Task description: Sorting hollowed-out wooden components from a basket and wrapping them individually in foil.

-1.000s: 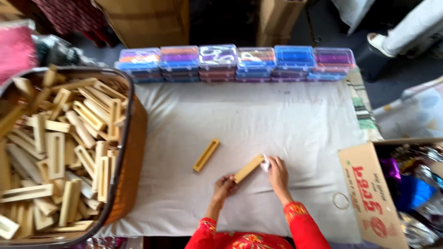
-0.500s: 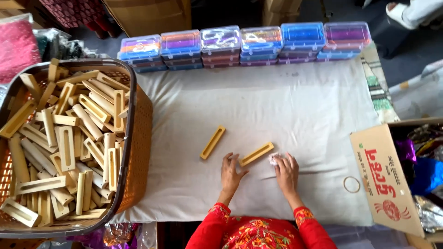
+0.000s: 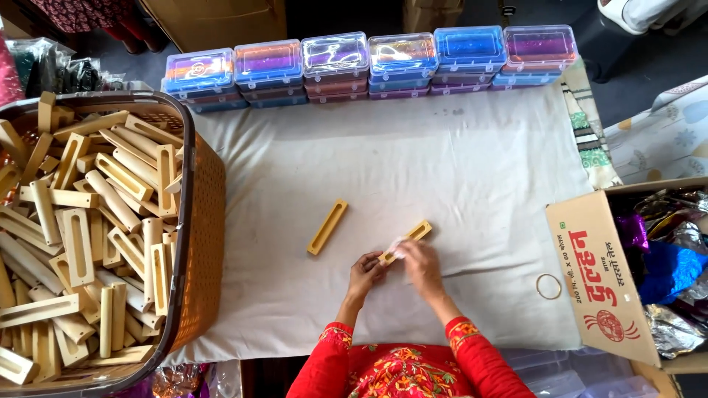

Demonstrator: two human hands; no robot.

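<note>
Here, a pale yellow slotted wooden block [image 3: 406, 241] is being pinched at its near end by the left hand [image 3: 365, 270], while the right hand [image 3: 420, 263] is being pressed on it with a small white scrap. It is being kept low on the white cloth [image 3: 457, 169], with a second block [image 3: 327, 226] lying apart to the left and open cloth left all around, bounded by the basket [image 3: 200, 243] and carton [image 3: 601, 280].

A single head-worn camera looks steeply down from moderate height onto the white cloth-covered worktop [image 3: 442, 169], facing the far row of clear plastic boxes [image 3: 369, 63].
</note>
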